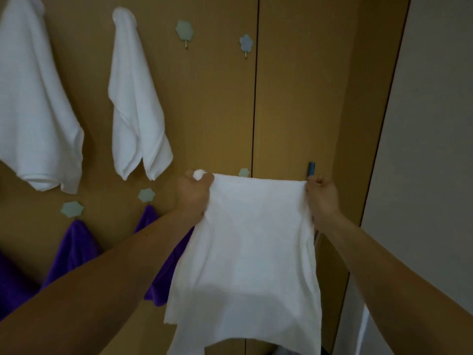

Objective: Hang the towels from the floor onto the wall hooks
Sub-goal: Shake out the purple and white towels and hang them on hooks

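Head view. The person is standing close to a tan wooden panelled wall [217, 111], with both bare forearms reaching up from the lower corners of the frame.

The left hand [193, 194] is closing in a fist round one bunched upper corner of a white rectangular terry-cloth towel [250, 239], just below frame centre. A knob of cloth is poking out above the thumb. The right hand [321, 197] is curling tightly round the opposite upper corner, right of centre. Between the two hands the towel's top edge is stretching nearly level. The rest of the cloth is hanging down to the bottom edge of the frame.

A pale green flower-shaped wall hook [243, 172] is showing just above that top edge and is partly hidden by it. Whether the cloth is touching it cannot be told. A small dark blue cylindrical fitting [311, 169] is sitting just above the right hand.

In the upper middle of the frame a second pale green flower-shaped hook [184, 30] and a grey-blue flower-shaped hook [246, 43] are standing bare, side by side, left of a dark vertical seam [254, 98].

At upper left a large white towel [33, 98] and a narrower white towel [135, 98] are hanging on the wall.

At lower left a third pale green hook [72, 208] is carrying a purple fleecy towel [74, 249]. Beside it a fourth pale green hook [146, 194] is carrying a second purple fleecy towel [156, 290]. The left forearm is crossing in front of both.

A plain off-white wall [435, 149] is filling the right side.
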The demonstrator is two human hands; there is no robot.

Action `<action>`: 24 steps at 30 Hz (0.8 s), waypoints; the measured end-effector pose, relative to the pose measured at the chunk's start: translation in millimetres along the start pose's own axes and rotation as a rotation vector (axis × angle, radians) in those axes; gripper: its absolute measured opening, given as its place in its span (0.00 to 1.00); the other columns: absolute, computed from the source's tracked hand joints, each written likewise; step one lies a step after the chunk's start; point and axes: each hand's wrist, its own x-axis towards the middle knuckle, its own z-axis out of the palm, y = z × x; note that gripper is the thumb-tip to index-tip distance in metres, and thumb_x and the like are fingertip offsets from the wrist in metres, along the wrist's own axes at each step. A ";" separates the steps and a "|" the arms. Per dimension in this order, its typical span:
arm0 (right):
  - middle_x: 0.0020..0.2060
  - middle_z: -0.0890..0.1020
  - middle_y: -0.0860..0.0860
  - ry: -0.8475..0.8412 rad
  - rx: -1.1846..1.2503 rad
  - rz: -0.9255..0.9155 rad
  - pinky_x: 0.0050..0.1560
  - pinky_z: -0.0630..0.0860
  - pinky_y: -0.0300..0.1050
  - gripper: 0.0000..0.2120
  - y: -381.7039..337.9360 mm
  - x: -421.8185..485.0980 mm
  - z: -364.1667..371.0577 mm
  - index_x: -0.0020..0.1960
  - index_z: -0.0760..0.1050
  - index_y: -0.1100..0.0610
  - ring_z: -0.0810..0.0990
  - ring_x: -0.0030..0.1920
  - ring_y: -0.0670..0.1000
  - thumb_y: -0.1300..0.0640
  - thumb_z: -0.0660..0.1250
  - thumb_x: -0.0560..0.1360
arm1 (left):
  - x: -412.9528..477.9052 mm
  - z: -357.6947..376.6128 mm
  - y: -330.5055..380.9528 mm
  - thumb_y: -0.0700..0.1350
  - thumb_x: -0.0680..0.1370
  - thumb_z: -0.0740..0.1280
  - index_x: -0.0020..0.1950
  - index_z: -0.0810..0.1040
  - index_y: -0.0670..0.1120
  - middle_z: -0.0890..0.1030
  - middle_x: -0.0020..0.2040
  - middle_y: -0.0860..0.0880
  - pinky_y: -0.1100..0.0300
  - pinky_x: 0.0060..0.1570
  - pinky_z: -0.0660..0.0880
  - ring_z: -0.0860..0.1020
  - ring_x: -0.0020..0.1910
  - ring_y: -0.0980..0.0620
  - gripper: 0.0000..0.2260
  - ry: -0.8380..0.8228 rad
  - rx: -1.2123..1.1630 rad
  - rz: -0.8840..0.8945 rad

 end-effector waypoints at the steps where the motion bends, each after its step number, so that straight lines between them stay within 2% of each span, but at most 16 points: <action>1: 0.38 0.75 0.51 -0.059 0.018 -0.009 0.44 0.69 0.47 0.06 -4.5 5.3 10.2 0.43 0.73 0.53 0.74 0.41 0.52 0.54 0.62 0.79 | 10.0 -0.1 0.6 0.43 0.76 0.67 0.38 0.71 0.48 0.74 0.35 0.52 0.72 0.27 0.70 0.73 0.33 0.56 0.08 0.017 -0.026 0.020; 3: 0.43 0.79 0.47 -0.257 0.036 -0.050 0.46 0.72 0.44 0.06 -10.8 14.5 26.6 0.42 0.76 0.49 0.77 0.44 0.49 0.48 0.69 0.75 | 35.4 -3.1 -2.2 0.48 0.76 0.65 0.44 0.71 0.50 0.75 0.39 0.53 0.63 0.38 0.75 0.75 0.38 0.54 0.05 0.023 0.180 0.108; 4: 0.46 0.80 0.43 -0.380 -0.017 -0.090 0.47 0.74 0.41 0.06 -13.7 19.0 33.5 0.44 0.79 0.46 0.79 0.46 0.46 0.45 0.73 0.72 | 48.6 -5.2 -3.5 0.50 0.77 0.64 0.48 0.70 0.52 0.75 0.41 0.54 0.59 0.40 0.75 0.76 0.39 0.54 0.04 0.011 0.289 0.160; 6: 0.46 0.83 0.41 -0.560 -0.105 -0.160 0.43 0.78 0.37 0.13 -20.9 29.6 45.9 0.46 0.83 0.44 0.82 0.45 0.43 0.44 0.79 0.63 | 72.6 -5.4 -3.6 0.50 0.79 0.61 0.52 0.69 0.56 0.74 0.43 0.56 0.59 0.39 0.73 0.76 0.42 0.56 0.03 -0.055 0.300 0.216; 7: 0.43 0.85 0.43 -0.581 -0.102 -0.178 0.39 0.79 0.36 0.16 -24.5 36.8 52.7 0.44 0.84 0.48 0.84 0.41 0.44 0.45 0.80 0.60 | 83.6 -4.4 -2.4 0.50 0.79 0.59 0.52 0.70 0.57 0.74 0.44 0.58 0.62 0.40 0.71 0.76 0.43 0.58 0.03 -0.103 0.271 0.214; 9: 0.36 0.86 0.49 -0.512 -0.038 -0.200 0.32 0.78 0.38 0.18 -32.5 53.9 68.2 0.42 0.83 0.58 0.83 0.34 0.46 0.47 0.80 0.60 | 103.0 -0.8 3.8 0.53 0.79 0.59 0.48 0.73 0.58 0.76 0.45 0.60 0.64 0.41 0.69 0.75 0.45 0.61 0.04 -0.230 0.309 0.234; 12: 0.32 0.84 0.47 -0.392 0.026 -0.255 0.28 0.74 0.35 0.14 -45.3 78.6 93.8 0.42 0.81 0.60 0.80 0.30 0.43 0.49 0.77 0.68 | 121.1 2.8 17.6 0.67 0.70 0.64 0.44 0.78 0.55 0.81 0.40 0.58 0.66 0.37 0.73 0.78 0.40 0.61 0.17 -0.423 0.406 0.287; 14: 0.32 0.82 0.47 -0.350 0.017 -0.304 0.29 0.73 0.37 0.14 -53.9 94.4 113.1 0.41 0.79 0.60 0.78 0.30 0.43 0.48 0.74 0.71 | 132.9 4.3 29.1 0.69 0.65 0.70 0.40 0.78 0.55 0.81 0.38 0.59 0.72 0.32 0.72 0.78 0.37 0.65 0.18 -0.468 0.447 0.353; 17: 0.31 0.80 0.46 -0.296 0.040 -0.362 0.29 0.72 0.36 0.13 -70.3 116.0 141.8 0.38 0.76 0.57 0.76 0.29 0.41 0.49 0.73 0.72 | 162.5 7.7 47.3 0.57 0.73 0.71 0.39 0.78 0.51 0.80 0.36 0.56 0.72 0.30 0.68 0.76 0.35 0.61 0.11 -0.401 0.478 0.447; 20: 0.31 0.79 0.46 -0.250 0.139 -0.424 0.27 0.69 0.33 0.15 -95.9 141.4 168.6 0.40 0.75 0.61 0.74 0.29 0.41 0.51 0.73 0.72 | 192.1 14.3 74.3 0.53 0.78 0.66 0.41 0.78 0.40 0.79 0.37 0.47 0.65 0.32 0.67 0.74 0.35 0.55 0.16 -0.254 0.393 0.490; 22: 0.35 0.78 0.50 -0.218 0.189 -0.456 0.32 0.71 0.38 0.18 -118.0 159.5 188.4 0.44 0.74 0.65 0.75 0.33 0.45 0.50 0.73 0.72 | 212.5 20.2 95.7 0.53 0.79 0.64 0.41 0.76 0.41 0.78 0.37 0.47 0.65 0.31 0.67 0.73 0.35 0.54 0.16 -0.183 0.380 0.526; 24: 0.36 0.77 0.52 -0.179 0.231 -0.495 0.35 0.70 0.42 0.18 -143.9 176.9 208.9 0.43 0.73 0.64 0.74 0.36 0.48 0.49 0.72 0.73 | 236.7 25.4 116.1 0.53 0.79 0.63 0.42 0.75 0.46 0.77 0.37 0.51 0.66 0.31 0.66 0.73 0.35 0.57 0.12 -0.094 0.404 0.578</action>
